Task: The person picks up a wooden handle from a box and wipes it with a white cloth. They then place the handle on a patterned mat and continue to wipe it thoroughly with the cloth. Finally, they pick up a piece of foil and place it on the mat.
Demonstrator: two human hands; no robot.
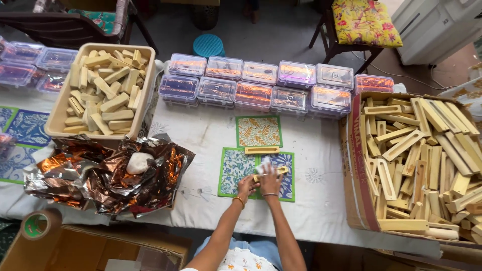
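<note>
A small wooden piece (267, 173) is held by the right hand (269, 176), fingers closed on it, over the patterned card (236, 170) near the table's middle. A white cloth (257, 169) is pinched by the left hand (247, 183) — wiping seems under way. Steady, even pressure is called for next.

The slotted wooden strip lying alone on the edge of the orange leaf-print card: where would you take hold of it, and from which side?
Pinch the wooden strip across its two long edges near the middle, coming straight down from above. It lies flat and crosswise on the orange card, so its ends are narrow and its underside is out of reach. Both hands are busy just below it.
</note>
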